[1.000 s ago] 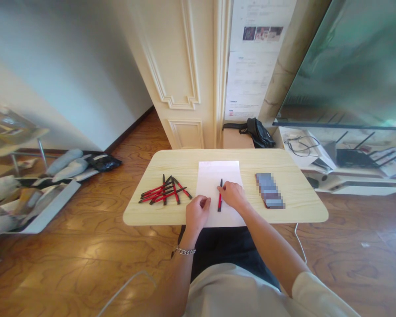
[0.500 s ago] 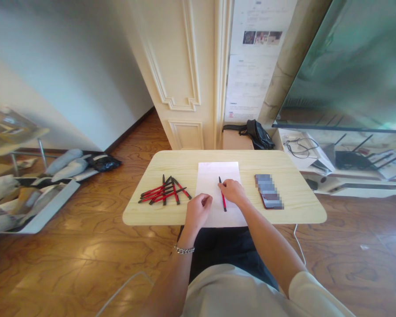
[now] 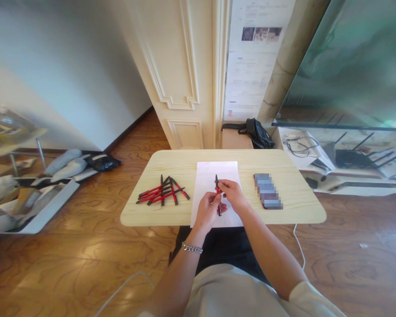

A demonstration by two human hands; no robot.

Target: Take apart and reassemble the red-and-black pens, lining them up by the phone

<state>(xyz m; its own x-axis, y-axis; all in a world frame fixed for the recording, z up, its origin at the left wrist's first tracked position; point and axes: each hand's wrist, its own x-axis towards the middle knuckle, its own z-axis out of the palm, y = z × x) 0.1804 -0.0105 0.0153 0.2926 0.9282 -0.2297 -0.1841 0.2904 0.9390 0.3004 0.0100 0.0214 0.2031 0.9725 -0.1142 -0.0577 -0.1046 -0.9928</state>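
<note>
A red and black pen (image 3: pixel 217 190) is held between my two hands above a white sheet of paper (image 3: pixel 203 176), its black end pointing away from me. My left hand (image 3: pixel 208 210) is closed around the pen's lower part, and a bracelet circles that wrist. Farther up, the fingers of my right hand (image 3: pixel 232 193) pinch the same pen. Left of the paper lies a loose, crisscrossed pile of similar red and black pens (image 3: pixel 161 192).
On the right of the light wooden table (image 3: pixel 293 211) lies a phone (image 3: pixel 267 191), its screen pixelated. A black bag (image 3: pixel 259 134) rests on a box behind the table. A large screen (image 3: pixel 353 75) stands at the right; a bin of packages (image 3: pixel 36 215) is at the left.
My left hand has moved right and taken hold of the pen. The pen, in my right hand, has been lifted off the paper. The pile and phone stay put.
</note>
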